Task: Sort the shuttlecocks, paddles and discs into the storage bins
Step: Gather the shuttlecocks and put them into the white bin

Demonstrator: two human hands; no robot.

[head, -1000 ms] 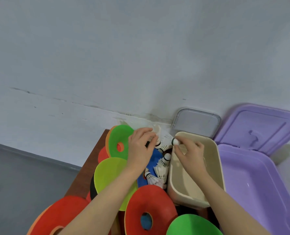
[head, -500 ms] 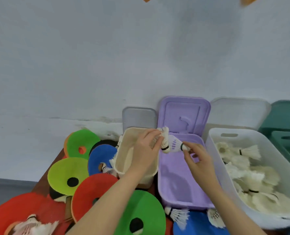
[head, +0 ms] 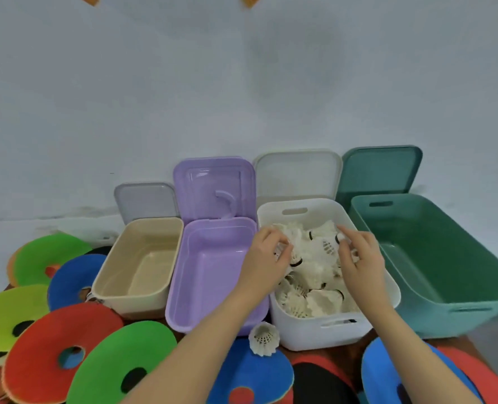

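Dropping shuttlecocks (head: 323,252) into white bin (head: 314,333): left hand (head: 266,258) pinches one, right hand (head: 358,258) pinches cork. Featherlight, crushable skirts; take by cork.

Both hands have crossed from the beige bin (head: 138,265) and purple bin (head: 213,269) to the white bin (head: 314,330); the left hand (head: 266,259) and right hand (head: 360,259) now sit among its shuttlecocks (head: 314,258), fingers curled on feathers, where half a second ago they carried one over the purple bin
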